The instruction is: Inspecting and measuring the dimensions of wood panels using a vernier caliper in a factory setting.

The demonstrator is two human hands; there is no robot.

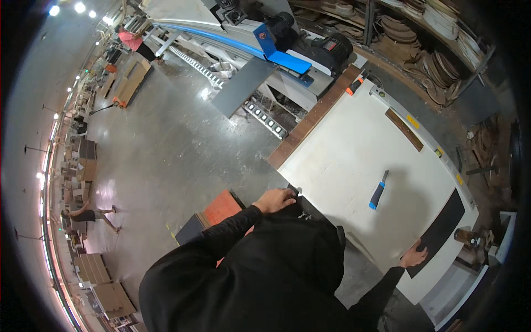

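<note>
My left hand (275,200) is at the near left edge of a white-topped table (326,182), fingers curled in beside a dark part at the edge. What lies under those fingers is hidden. At the table's right side, my right hand (415,255) grips the near end of a narrow dark panel (441,232), which lies flat along the right edge. In the middle of the tabletop rests a hand tool (378,192) with a blue-and-black handle and a short metal blade. It is apart from both hands.
A brown strip (404,129) and a metal level-like bar (431,144) lie toward the far right edge. An orange-and-black tool (355,86) sits at the far corner. Beyond stands a machine with a blue guard (290,62). Shelves hold coiled edging (398,30). Two people are at a distance.
</note>
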